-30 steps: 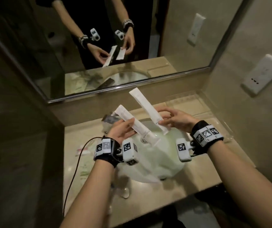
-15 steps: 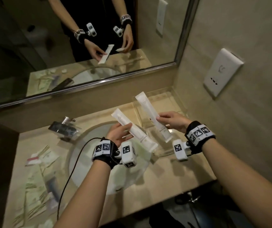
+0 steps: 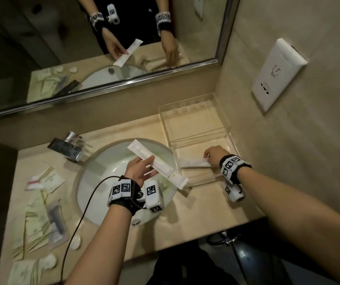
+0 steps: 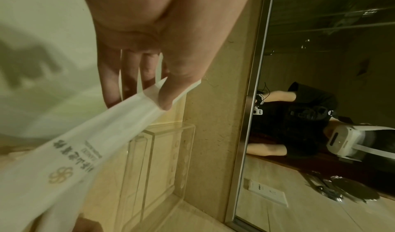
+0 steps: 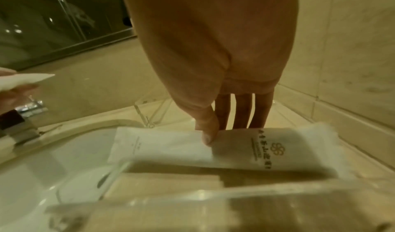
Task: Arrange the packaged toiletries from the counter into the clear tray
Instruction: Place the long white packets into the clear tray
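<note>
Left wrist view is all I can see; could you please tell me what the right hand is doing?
Observer: The right hand pinches a white packet between thumb and fingers.
Operator: Thank you; where is that packet?
Observer: Low inside the clear tray, in its nearer part, lying crosswise; I cannot tell whether it touches the floor.
Operator: Is anything left on the counter?
Observer: Yes, several sachets lie left of the sink.
</note>
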A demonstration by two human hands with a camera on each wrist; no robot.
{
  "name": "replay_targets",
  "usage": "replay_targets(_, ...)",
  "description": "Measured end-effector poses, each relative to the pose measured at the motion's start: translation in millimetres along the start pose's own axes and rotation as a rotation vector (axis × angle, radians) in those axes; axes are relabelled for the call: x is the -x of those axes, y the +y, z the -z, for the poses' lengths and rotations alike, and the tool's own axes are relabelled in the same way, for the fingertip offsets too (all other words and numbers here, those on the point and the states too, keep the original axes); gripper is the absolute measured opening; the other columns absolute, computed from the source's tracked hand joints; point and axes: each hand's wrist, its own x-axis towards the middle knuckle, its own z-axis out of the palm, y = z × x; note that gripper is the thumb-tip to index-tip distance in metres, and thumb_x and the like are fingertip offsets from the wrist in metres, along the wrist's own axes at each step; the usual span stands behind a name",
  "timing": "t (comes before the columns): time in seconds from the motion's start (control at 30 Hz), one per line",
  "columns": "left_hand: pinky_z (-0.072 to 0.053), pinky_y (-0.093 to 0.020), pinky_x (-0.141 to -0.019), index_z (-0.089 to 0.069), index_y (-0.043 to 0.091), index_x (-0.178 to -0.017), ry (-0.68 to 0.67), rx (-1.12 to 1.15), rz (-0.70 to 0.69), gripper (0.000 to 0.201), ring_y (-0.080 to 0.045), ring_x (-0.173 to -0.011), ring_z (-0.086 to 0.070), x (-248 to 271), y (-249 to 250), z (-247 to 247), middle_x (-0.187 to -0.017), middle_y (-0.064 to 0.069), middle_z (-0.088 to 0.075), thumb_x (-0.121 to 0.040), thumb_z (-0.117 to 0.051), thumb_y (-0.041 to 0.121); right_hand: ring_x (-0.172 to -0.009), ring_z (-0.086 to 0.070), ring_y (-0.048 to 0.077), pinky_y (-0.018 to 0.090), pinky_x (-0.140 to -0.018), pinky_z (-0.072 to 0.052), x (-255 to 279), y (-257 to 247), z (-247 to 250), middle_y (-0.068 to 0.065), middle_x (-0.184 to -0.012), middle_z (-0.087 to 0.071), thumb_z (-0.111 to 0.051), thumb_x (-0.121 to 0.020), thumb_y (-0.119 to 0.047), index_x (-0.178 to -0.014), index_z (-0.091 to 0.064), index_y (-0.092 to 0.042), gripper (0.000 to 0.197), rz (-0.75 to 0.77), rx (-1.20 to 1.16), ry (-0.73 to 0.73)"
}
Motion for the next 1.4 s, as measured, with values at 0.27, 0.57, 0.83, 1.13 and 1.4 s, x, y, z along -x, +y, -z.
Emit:
replay_targets(0.27,-0.058,-0.037,-0.077,-0.062,0.005,-0.100,-0.008,0.035,0.032,0.013,-0.030,-0.101,-0.067,-8.1,-7.3,-6.2,-0.109,-0.016,-0.067,-0.087,-0.065,0.009,-0.103,-0.057,0.024,0.035,-0.089,-0.049,1.9,9.3,-12.8,0.004,-0.111,-0.057,-0.061,-0.085,-0.013,-0.105,-0.065,-0.023,0.023,0.086,0.093,0.045)
replay_targets(0.57,-0.055,-0.044,-0.089,-0.058,0.008,-0.102,-0.040,0.162,0.054,0.012,-0.034,-0.111,-0.062,-15.2,-16.6,-23.5,-0.117,-0.020,-0.062,-0.090,-0.060,0.006,-0.087,-0.065,0.015,0.032,-0.085,-0.054,6.8,14.9,-17.0,-0.003,-0.095,-0.068,-0.059,-0.087,-0.007,-0.091,-0.072,-0.020,0.019,0.095,-0.163,0.170)
replay_targets(0.83,-0.060,-0.032,-0.079,-0.055,-0.004,-0.120,-0.182,0.219,0.023,0.035,-0.028,-0.104,-0.068,-11.4,-21.4,-63.4,-0.119,-0.022,-0.066,-0.088,-0.064,0.006,-0.092,-0.067,0.008,0.016,-0.084,-0.048,20.0,-19.7,29.0,-0.004,-0.099,-0.075,-0.074,-0.083,-0.034,-0.107,-0.071,-0.018,0.029,0.349,-0.510,-0.043)
replay_targets(1.13,-0.053,-0.035,-0.093,-0.054,0.000,-0.119,0.089,-0.064,0.014,0.052,-0.023,-0.093,-0.064,-26.2,-36.0,-59.8,-0.110,-0.016,-0.064,-0.077,-0.078,0.018,-0.099,-0.063,0.023,0.024,-0.079,-0.041,12.8,12.0,24.1,0.008,-0.107,-0.070,-0.072,-0.083,-0.023,-0.110,-0.070,-0.015,0.028,0.165,-0.195,0.081)
replay_targets(1.4,-0.052,-0.037,-0.089,-0.068,0.013,-0.101,0.006,-0.641,-0.289,0.023,-0.022,-0.085,-0.062,-26.5,-45.2,-63.7,-0.094,-0.004,-0.068,-0.078,-0.074,0.014,-0.102,-0.064,0.020,0.031,-0.094,-0.049,8.7,35.5,-7.9,0.003,-0.110,-0.072,-0.069,-0.085,-0.021,-0.109,-0.073,-0.020,0.024,0.078,-0.079,-0.064)
